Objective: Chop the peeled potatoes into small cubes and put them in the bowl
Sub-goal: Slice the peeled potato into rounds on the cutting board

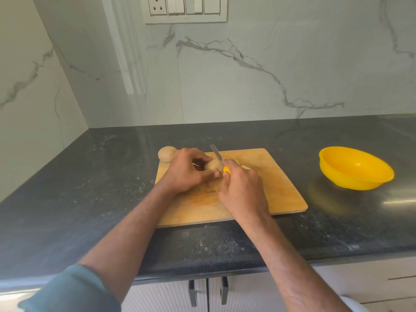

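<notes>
Dark stone counter (94,181) bearing a wooden cutting board (270,190). Yellow bowl (355,168) right of board. On board, left hand (186,172) curled around potato (213,165); right hand (243,192) clasping knife (217,155). Second potato (166,153) at board's far-left corner.

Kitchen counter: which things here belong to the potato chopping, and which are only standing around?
For the job:
- potato held by the left hand
- knife in the right hand
- second potato at the board's far left corner
- cutting board
- yellow bowl, nothing visible inside

Not for the job:
- wall switch panel
- cabinet handles
</notes>
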The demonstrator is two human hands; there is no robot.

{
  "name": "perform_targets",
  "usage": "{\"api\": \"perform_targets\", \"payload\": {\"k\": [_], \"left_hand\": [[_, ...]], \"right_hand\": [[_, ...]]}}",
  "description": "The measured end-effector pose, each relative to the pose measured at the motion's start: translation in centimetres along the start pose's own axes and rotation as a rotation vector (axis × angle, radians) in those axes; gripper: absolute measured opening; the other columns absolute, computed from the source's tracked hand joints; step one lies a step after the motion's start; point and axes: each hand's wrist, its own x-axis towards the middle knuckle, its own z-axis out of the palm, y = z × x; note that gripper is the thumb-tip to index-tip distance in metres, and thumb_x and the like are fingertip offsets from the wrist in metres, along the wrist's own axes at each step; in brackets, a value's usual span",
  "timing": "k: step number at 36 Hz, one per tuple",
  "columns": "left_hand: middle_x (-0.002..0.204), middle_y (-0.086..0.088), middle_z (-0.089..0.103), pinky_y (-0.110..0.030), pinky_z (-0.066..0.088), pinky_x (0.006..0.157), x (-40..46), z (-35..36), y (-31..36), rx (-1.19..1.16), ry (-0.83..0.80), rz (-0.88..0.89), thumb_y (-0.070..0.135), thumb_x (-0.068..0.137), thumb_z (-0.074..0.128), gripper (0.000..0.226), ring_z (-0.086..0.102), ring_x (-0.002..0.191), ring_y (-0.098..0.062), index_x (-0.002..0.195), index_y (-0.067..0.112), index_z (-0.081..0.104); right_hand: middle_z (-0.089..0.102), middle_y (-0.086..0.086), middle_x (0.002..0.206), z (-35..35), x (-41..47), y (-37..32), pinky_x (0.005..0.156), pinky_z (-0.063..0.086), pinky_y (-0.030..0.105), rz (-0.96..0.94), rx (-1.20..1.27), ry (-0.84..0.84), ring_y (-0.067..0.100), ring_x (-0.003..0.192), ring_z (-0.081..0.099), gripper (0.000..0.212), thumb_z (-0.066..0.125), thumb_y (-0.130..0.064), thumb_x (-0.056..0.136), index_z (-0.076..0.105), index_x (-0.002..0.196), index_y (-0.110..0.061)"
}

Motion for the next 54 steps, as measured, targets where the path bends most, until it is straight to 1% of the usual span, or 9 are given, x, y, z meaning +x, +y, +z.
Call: {"api": "perform_targets", "payload": {"k": [9, 14, 18, 26, 31, 37, 46, 50, 54], "left_hand": [[0.088, 0.005, 0.073, -0.026, 0.058, 0.073, 0.1, 0.2, -0.3, 0.02, -0.003, 0.057, 0.029, 0.071, 0.093, 0.04, 0.069, 0.081, -0.009, 0.101, 0.008, 0.079], [0.091, 0.004, 0.074, -0.033, 0.061, 0.08, 0.0, 0.3, 0.0, 0.052, 0.015, 0.069, 0.028, 0.071, 0.093, 0.041, 0.071, 0.085, -0.01, 0.104, 0.008, 0.078], [0.09, 0.006, 0.074, -0.037, 0.06, 0.078, -0.3, 0.4, 0.2, 0.054, 0.004, 0.074, 0.035, 0.07, 0.085, 0.04, 0.07, 0.084, -0.011, 0.103, 0.014, 0.076], [0.101, 0.002, 0.07, -0.03, 0.057, 0.081, -0.4, 0.3, 0.4, 0.12, -0.071, 0.182, 0.029, 0.081, 0.078, 0.043, 0.066, 0.092, -0.012, 0.122, 0.021, 0.071], [0.087, 0.004, 0.057, -0.009, 0.044, 0.07, -0.4, 0.4, 0.6, 0.158, -0.097, 0.19, 0.025, 0.085, 0.077, 0.036, 0.058, 0.078, -0.005, 0.121, 0.019, 0.076], [0.092, 0.001, 0.063, -0.034, 0.056, 0.077, -0.4, 0.3, 0.5, 0.136, -0.107, 0.125, 0.037, 0.085, 0.071, 0.04, 0.064, 0.083, -0.014, 0.122, 0.022, 0.074], [0.096, 0.001, 0.065, -0.037, 0.056, 0.081, -0.2, 0.3, 0.1, 0.102, -0.085, 0.052, 0.04, 0.081, 0.073, 0.041, 0.065, 0.086, -0.015, 0.12, 0.026, 0.075], [0.1, 0.001, 0.065, -0.03, 0.055, 0.08, -0.1, 0.1, -0.3, 0.082, -0.097, 0.064, 0.028, 0.084, 0.08, 0.037, 0.065, 0.088, -0.013, 0.12, 0.025, 0.075], [0.102, 0.0, 0.061, -0.024, 0.052, 0.078, -0.2, 0.1, -0.3, 0.074, -0.129, 0.081, 0.033, 0.081, 0.074, 0.043, 0.062, 0.09, -0.014, 0.123, 0.027, 0.071]], "right_hand": [[0.073, 0.008, 0.102, -0.5, 0.2, -0.2, 0.071, 0.046, 0.031, 0.011, -0.028, -0.06, 0.026, 0.09, 0.066, 0.034, 0.051, -0.021, 0.101, 0.058, 0.134, -0.018], [0.068, 0.009, 0.103, -1.0, -0.1, -0.3, 0.065, 0.037, 0.025, 0.025, -0.057, -0.106, 0.017, 0.075, 0.044, 0.035, 0.05, -0.02, 0.102, 0.053, 0.136, -0.019], [0.068, 0.005, 0.096, -0.6, -0.7, -0.5, 0.057, 0.033, 0.021, 0.024, -0.075, -0.117, 0.015, 0.07, 0.045, 0.031, 0.052, -0.018, 0.101, 0.055, 0.132, -0.02], [0.066, 0.004, 0.092, -1.0, -1.1, -0.6, 0.055, 0.029, 0.022, 0.021, -0.099, -0.153, 0.017, 0.069, 0.045, 0.025, 0.054, -0.016, 0.098, 0.058, 0.123, -0.018], [0.065, 0.008, 0.098, -1.5, -1.4, -0.7, 0.062, 0.037, 0.027, 0.013, -0.132, -0.215, 0.019, 0.073, 0.045, 0.03, 0.054, -0.015, 0.098, 0.057, 0.127, -0.014], [0.062, 0.007, 0.1, -2.0, -2.0, -0.9, 0.068, 0.046, 0.029, 0.003, -0.151, -0.281, 0.019, 0.077, 0.05, 0.024, 0.053, -0.011, 0.097, 0.057, 0.12, -0.011], [0.063, 0.007, 0.098, -1.8, -1.6, -0.5, 0.064, 0.042, 0.03, 0.016, -0.165, -0.272, 0.02, 0.076, 0.05, 0.025, 0.054, -0.009, 0.094, 0.058, 0.119, -0.011], [0.069, 0.007, 0.102, -1.5, -1.4, 0.3, 0.072, 0.052, 0.032, 0.072, -0.119, -0.197, 0.025, 0.089, 0.063, 0.031, 0.055, -0.014, 0.096, 0.062, 0.126, -0.017], [0.069, 0.003, 0.102, -1.3, -1.3, 0.5, 0.071, 0.046, 0.027, 0.066, -0.087, -0.136, 0.022, 0.091, 0.063, 0.032, 0.056, -0.017, 0.098, 0.062, 0.129, -0.02]]}}
